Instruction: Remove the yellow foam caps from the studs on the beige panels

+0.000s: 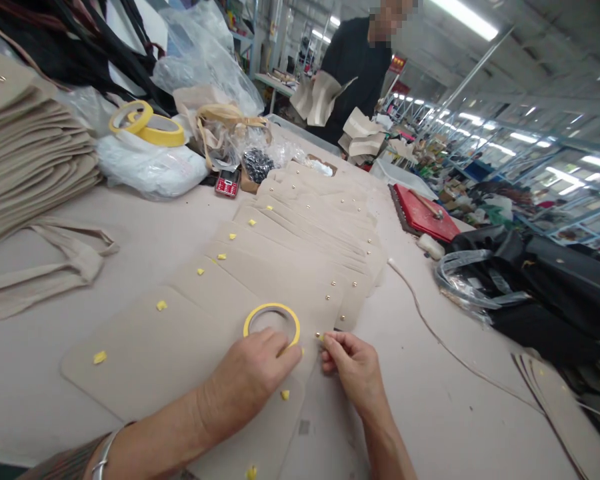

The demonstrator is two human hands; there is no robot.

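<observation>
My left hand [247, 381] rests on a beige panel [170, 347] with its fingers curled over the near edge of a yellow tape roll [271, 321]. My right hand [353, 368] pinches a tiny yellow tape piece [321, 338] beside a small metal stud at the panel's right edge. Several beige panels [305, 227] lie overlapped in a row running away from me, each with small yellow tape bits and gold studs.
A tall stack of beige pieces [25, 153] sits at the far left, with straps below it. Two more tape rolls [150, 123], plastic bags and a red phone [227, 182] lie behind. A red board [423, 213] and black bags [545, 280] are on the right. Another person [355, 67] stands at the far end.
</observation>
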